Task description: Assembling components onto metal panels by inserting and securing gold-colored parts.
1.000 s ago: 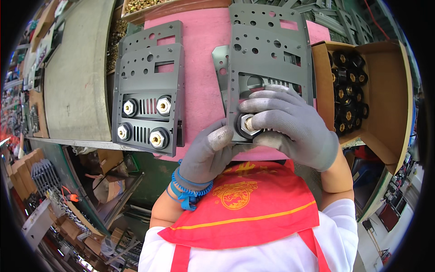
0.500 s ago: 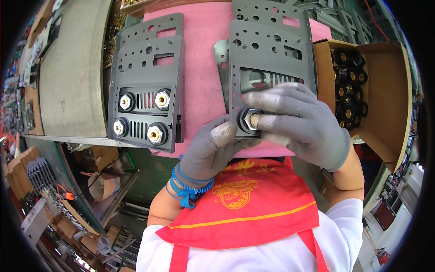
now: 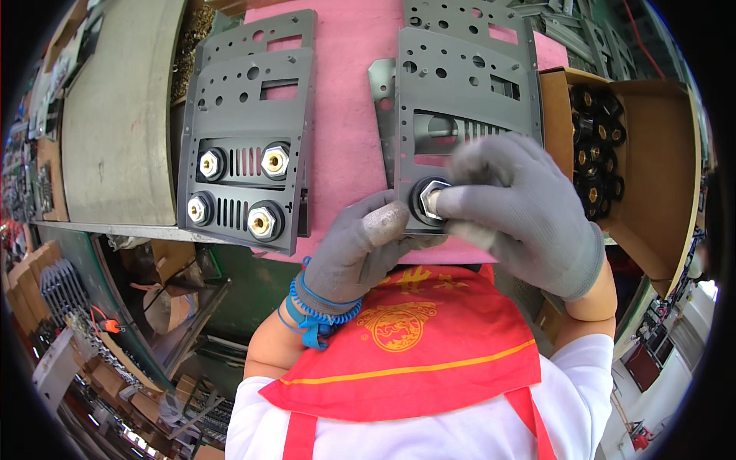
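Note:
A grey perforated metal panel (image 3: 469,69) lies in front of me on the right, its near end over the table edge. At its near left corner sits a black round fitting with a silver hex nut (image 3: 431,201). My right hand (image 3: 529,207), in a grey glove, has its thumb and index finger closed at this nut; the other fingers are curled and slightly smeared. My left hand (image 3: 360,245), gloved too, grips the panel's near left corner, thumb beside the fitting and fingers partly hidden underneath. Another grey panel (image 3: 253,92) on the left carries several brass-centred fittings with hex nuts (image 3: 274,162).
A cardboard box (image 3: 655,169) on the right holds several black fittings with brass centres (image 3: 589,153). Pink sheeting (image 3: 349,100) covers the table between the panels. A long pale board (image 3: 119,115) lies at far left. More metal parts (image 3: 567,34) are piled at the back right.
The fingers of my right hand have shifted and curled at the nut, the hand turning slightly. My left hand stays at the panel corner. The whole view has shifted a little.

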Demonstrator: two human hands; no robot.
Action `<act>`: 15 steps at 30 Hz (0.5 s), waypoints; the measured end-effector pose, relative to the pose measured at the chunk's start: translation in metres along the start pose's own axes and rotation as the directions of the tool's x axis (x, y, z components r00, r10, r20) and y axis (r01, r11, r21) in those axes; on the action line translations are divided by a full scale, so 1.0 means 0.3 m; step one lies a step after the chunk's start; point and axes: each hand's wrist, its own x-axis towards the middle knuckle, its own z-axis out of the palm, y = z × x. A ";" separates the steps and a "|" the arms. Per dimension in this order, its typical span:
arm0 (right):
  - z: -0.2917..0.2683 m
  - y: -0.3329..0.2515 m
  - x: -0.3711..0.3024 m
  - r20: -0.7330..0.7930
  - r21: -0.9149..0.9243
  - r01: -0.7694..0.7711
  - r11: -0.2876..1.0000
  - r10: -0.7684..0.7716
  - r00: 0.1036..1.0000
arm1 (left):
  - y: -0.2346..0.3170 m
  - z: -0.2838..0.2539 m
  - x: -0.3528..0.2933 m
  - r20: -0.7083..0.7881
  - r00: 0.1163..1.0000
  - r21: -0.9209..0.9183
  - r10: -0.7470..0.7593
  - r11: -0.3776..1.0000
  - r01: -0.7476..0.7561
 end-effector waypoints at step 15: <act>0.031 0.044 -0.002 -0.154 0.163 0.112 0.980 -0.087 0.984 | 0.005 0.004 0.007 -0.018 1.000 -0.031 -0.010 0.999 0.009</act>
